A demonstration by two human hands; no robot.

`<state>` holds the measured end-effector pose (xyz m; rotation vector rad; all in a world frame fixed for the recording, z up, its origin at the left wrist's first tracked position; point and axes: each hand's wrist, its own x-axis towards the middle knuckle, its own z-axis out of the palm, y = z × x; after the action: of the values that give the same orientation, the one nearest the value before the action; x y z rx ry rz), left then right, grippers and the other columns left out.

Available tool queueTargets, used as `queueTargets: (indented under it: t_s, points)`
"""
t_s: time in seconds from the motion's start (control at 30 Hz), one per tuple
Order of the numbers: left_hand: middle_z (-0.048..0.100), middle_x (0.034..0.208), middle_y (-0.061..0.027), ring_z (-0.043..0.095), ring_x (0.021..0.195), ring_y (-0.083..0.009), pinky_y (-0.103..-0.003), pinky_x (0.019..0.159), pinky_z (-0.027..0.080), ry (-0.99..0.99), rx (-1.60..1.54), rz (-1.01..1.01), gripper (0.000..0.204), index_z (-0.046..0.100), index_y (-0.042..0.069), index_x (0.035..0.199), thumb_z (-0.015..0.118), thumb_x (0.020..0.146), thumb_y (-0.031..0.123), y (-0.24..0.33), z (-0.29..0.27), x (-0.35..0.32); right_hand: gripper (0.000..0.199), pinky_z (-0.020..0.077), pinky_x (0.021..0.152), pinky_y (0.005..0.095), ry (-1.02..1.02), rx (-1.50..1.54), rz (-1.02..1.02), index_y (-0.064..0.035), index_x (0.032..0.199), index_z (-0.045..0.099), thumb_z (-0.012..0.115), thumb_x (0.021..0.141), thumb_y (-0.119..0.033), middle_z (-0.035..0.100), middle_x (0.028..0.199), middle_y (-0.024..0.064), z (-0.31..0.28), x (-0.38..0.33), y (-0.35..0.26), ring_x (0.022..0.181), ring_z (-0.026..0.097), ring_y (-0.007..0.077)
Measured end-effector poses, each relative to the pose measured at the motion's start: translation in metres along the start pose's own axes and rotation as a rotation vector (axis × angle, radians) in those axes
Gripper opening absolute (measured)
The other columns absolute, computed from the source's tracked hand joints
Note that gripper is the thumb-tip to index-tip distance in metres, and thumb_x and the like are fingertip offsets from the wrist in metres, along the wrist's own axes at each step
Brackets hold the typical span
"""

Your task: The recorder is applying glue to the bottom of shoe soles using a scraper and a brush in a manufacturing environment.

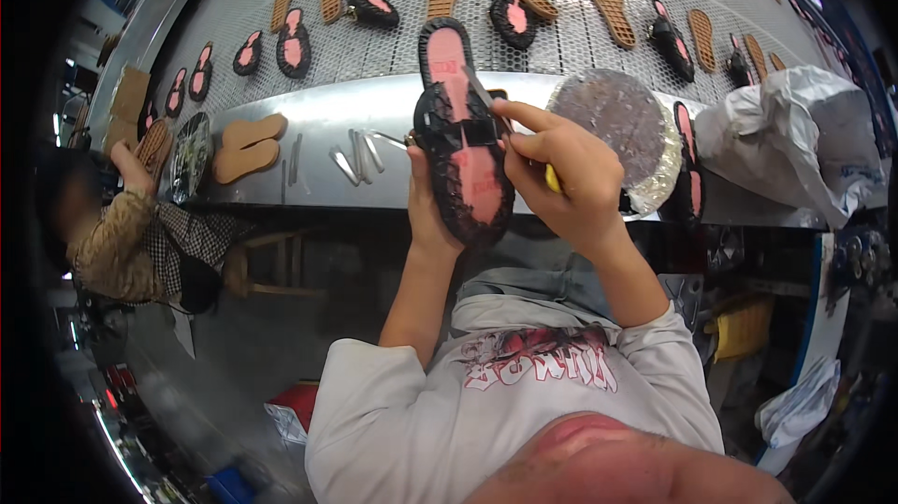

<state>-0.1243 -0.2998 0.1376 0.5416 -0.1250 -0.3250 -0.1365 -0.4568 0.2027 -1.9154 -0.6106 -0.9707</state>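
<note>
My left hand [432, 200] grips a black sandal upper [488, 214] from its lower left side, with its pink underside facing up. The sandal stands nearly upright above the bench edge, its black straps crossing the middle. Over its right side, my right hand [566, 167] is closed round a slim tool with a yellow end [554, 178]. A thin grey metal strip [475, 83] lies along the sandal just beyond the right fingertips; I cannot tell whether it belongs to that tool. My right fingers touch or nearly touch the straps.
Several metal strips [357, 158] and tan soles [248, 146] lie on the steel bench left of me. A round, plastic-wrapped pad [608, 134], another black sandal [687, 162] and a crumpled white bag [786, 134] are right. Beyond, a mesh conveyor [402, 55] carries sandals and soles. A co-worker [117, 223] sits left.
</note>
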Motion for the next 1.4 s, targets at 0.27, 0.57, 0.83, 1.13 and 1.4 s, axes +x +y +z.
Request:
queueTargets:
  t_s: [0.27, 0.57, 0.83, 1.13, 1.4]
  points:
    - [0.057, 0.129, -0.0131, 0.059, 0.115, -0.0254, -0.042, 0.099, 0.049, 0.019, -0.110, -0.166, 0.067, 0.044, 0.004, 0.138, 0.051, 0.095, 0.055, -0.029, 0.017, 0.002, 0.022, 0.0568, 0.076, 0.0316, -0.216, 0.050, 0.226, 0.0006, 0.097, 0.066, 0.075, 0.077, 0.000, 0.069, 0.115, 0.0140, -0.035, -0.009, 0.003, 0.091, 0.071, 0.0264]
    - [0.052, 0.137, -0.0141, 0.054, 0.125, -0.0278, -0.045, 0.106, 0.043, -0.108, 0.033, -0.304, 0.054, 0.039, 0.003, 0.143, 0.050, 0.101, 0.036, -0.023, 0.008, 0.004, 0.022, 0.0568, 0.076, 0.0336, -0.122, 0.134, 0.297, -0.0017, 0.101, 0.067, 0.071, 0.079, -0.002, 0.066, 0.121, 0.0123, -0.056, -0.022, 0.013, 0.092, 0.069, 0.0300]
    - [0.057, 0.131, -0.0150, 0.062, 0.114, -0.0257, -0.038, 0.097, 0.052, -0.347, 0.245, -0.477, 0.048, 0.042, -0.003, 0.138, 0.058, 0.094, 0.010, 0.011, 0.004, 0.032, 0.029, 0.0546, 0.076, 0.0299, -0.079, 0.169, 0.259, 0.0002, 0.105, 0.068, 0.061, 0.079, 0.013, 0.056, 0.136, 0.0178, -0.081, -0.026, 0.001, 0.090, 0.070, 0.0240]
    - [0.057, 0.131, -0.0138, 0.057, 0.119, -0.0235, -0.042, 0.104, 0.046, -0.163, 0.416, -0.328, 0.040, 0.045, 0.000, 0.136, 0.042, 0.103, 0.023, -0.021, 0.054, 0.190, 0.020, 0.0526, 0.070, 0.0300, -0.021, 0.277, 0.472, 0.0032, 0.096, 0.066, 0.063, 0.077, 0.011, 0.068, 0.096, 0.0152, -0.137, -0.096, -0.016, 0.082, 0.067, 0.0254]
    - [0.062, 0.109, -0.0157, 0.064, 0.101, -0.0275, -0.047, 0.094, 0.055, 0.226, 0.742, -0.541, 0.026, 0.052, -0.003, 0.118, 0.050, 0.101, 0.017, -0.145, 0.063, 0.316, 0.015, 0.0514, 0.066, 0.0293, 0.007, 0.105, 0.829, 0.0030, 0.094, 0.066, 0.060, 0.081, 0.010, 0.068, 0.087, 0.0137, -0.167, -0.168, -0.013, 0.076, 0.067, 0.0219]
